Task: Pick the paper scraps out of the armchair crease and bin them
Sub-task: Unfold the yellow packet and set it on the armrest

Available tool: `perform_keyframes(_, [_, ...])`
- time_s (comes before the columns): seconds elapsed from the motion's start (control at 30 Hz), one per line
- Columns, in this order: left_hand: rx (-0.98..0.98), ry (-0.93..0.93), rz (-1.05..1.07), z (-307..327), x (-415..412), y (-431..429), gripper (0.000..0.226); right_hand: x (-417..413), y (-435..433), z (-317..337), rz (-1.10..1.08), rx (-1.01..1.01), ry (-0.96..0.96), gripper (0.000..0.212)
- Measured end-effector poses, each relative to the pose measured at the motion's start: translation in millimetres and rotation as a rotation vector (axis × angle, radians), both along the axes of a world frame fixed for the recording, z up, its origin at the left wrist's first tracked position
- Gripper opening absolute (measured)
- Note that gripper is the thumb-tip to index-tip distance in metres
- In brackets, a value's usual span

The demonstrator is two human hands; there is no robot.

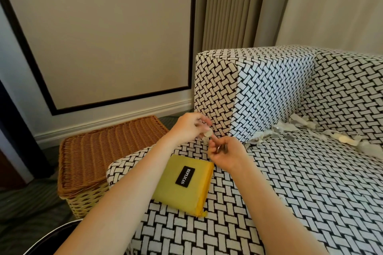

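Note:
White paper scraps [298, 123] lie crumpled along the crease between the seat and the back of the black-and-white woven-pattern armchair [290, 182], mixed with small round coin-like pieces [289, 137]. Both hands meet in front of the armrest [215, 89], above the seat's left corner. My left hand [189, 124] pinches a small pale round piece [207, 134] at its fingertips. Just to its right, my right hand [227, 154] is curled round a few small metallic pieces [221, 148]; what they are is hard to tell.
A yellow pouch [186, 186] with a black "REPLICAS" label lies on the seat's left part, under my left forearm. A wicker basket [103, 151] with its lid down stands on the floor left of the chair. Wall and curtains rise behind.

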State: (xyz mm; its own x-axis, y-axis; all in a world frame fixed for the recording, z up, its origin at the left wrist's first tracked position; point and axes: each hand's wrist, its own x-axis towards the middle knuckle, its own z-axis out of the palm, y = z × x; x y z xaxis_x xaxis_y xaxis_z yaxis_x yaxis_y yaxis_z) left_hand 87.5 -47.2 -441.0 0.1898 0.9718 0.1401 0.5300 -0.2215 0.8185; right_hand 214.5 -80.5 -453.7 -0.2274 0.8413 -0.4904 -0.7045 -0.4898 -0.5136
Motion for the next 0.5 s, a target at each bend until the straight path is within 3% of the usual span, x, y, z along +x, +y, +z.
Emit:
perform_keyframes(0.13, [-0.049,0.026,-0.133,15.1,0.7,-14.0,0.012,-0.4,-3.7,1.4,-0.054,0.021,0.058,0.021])
perform_keyframes(0.27, [-0.078,0.169,-0.161,19.1,1.0,-21.0,0.018,0.2,-9.2,4.1,-0.038,0.038,0.042,0.011])
perform_keyframes(0.4, [-0.037,0.196,-0.104,24.8,1.1,-29.1,0.012,0.8,-11.8,6.1,-0.010,0.070,0.060,0.009])
perform_keyframes(0.5, [-0.093,0.421,0.037,37.7,6.5,-42.5,0.034,0.8,-12.1,6.7,-0.044,0.069,0.097,0.006])
